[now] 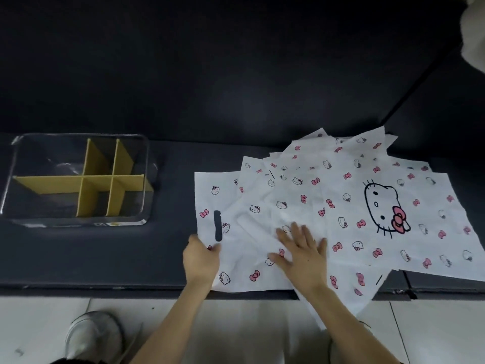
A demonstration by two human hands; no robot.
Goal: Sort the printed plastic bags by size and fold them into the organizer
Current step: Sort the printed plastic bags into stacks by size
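On the dark table (162,253), right hand (301,254) presses Hello Kitty bags (341,203).

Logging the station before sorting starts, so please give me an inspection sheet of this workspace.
Surface: dark table.
Job's things: clear organizer with yellow dividers, compartments empty; white printed bags in an overlapping heap on the right, some overhanging the front edge.
Clutter: nothing seen.
Grippers: left hand grips the leftmost bag at its edge; right hand rests flat on the heap, fingers spread.
Cables: nothing seen.
Surroundings: pale tiled floor, a shoe at lower left, a blurred white thing at top right.
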